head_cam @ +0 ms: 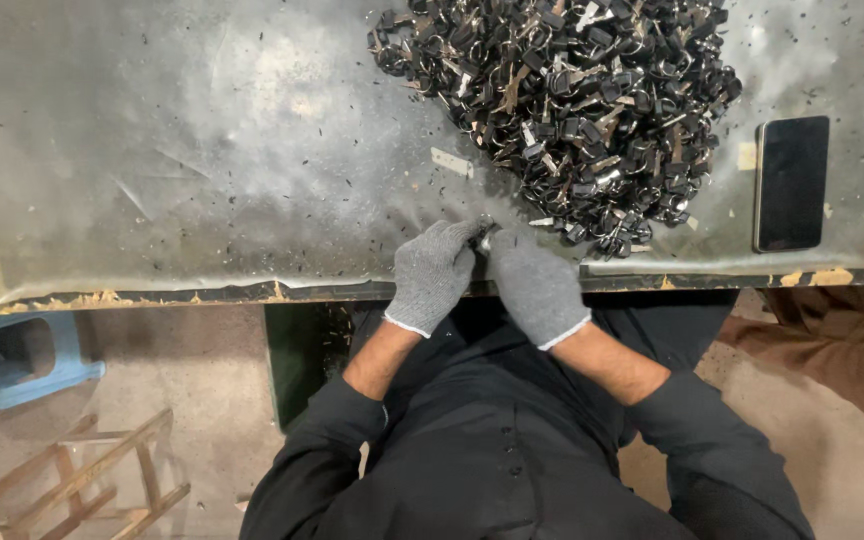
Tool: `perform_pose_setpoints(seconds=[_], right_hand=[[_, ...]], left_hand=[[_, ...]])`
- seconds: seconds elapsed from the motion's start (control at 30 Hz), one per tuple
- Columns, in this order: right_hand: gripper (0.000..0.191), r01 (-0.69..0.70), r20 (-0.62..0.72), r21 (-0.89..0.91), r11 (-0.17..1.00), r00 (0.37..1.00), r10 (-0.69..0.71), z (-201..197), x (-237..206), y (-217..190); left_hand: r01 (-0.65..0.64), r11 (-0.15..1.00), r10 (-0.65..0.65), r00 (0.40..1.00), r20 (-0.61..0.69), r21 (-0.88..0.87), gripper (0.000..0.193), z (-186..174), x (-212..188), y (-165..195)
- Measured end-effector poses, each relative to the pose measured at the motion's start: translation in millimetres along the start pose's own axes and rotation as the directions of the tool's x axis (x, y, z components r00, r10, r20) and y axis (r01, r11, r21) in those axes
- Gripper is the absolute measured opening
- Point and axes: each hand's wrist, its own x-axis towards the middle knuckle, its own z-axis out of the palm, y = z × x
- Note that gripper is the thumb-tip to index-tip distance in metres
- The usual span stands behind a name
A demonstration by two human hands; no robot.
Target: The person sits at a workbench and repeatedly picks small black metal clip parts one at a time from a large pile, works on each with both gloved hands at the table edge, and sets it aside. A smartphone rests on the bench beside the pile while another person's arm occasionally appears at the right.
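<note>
- L hand (432, 275) & R hand (535, 285), both in grey gloves, meet at table (202, 150) edge
- fingertips pinched together on a small metal piece (483, 238) betw. them
- pile of black & metal parts (562, 105) just beyond
- dark phone (790, 182) to the right, apart from pile

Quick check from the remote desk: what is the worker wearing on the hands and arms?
Both the left hand and right hand wear grey knitted gloves with pale-edged cuffs. Black long sleeves are pushed up, leaving the forearms bare between glove and sleeve.
</note>
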Motion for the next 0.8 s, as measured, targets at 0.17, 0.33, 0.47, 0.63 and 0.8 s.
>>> perform_pose_setpoints(seconds=[0.17,0.33,0.47,0.63,0.8], right_hand=[[0.032,0.001,0.167,0.429,0.903,0.983,-0.081,-6.8,19.6,19.7],[0.024,0.075,-0.075,0.451,0.890,0.996,-0.046,-11.4,14.7,22.6],[0.027,-0.085,0.086,0.322,0.943,0.994,0.060,-9.0,-4.4,11.9],[0.025,-0.034,0.104,0.153,0.988,0.994,0.018,-7.1,-11.3,12.7],[0.016,-0.085,0.140,0.150,0.985,0.988,0.064,-7.5,-0.3,5.5]], left_hand=[[0.015,1.000,-0.015,0.999,-0.030,-0.018,0.036,-1.3,3.2,3.0],[0.106,0.992,-0.111,0.991,-0.079,-0.062,0.031,2.0,-2.9,4.5],[0.007,0.976,-0.002,1.000,-0.021,0.219,0.020,2.9,-10.2,4.4],[0.069,0.992,-0.065,0.997,-0.038,0.104,0.015,2.5,-8.1,1.1],[0.008,0.996,-0.003,0.999,-0.051,0.090,0.010,6.7,-10.6,2.2]])
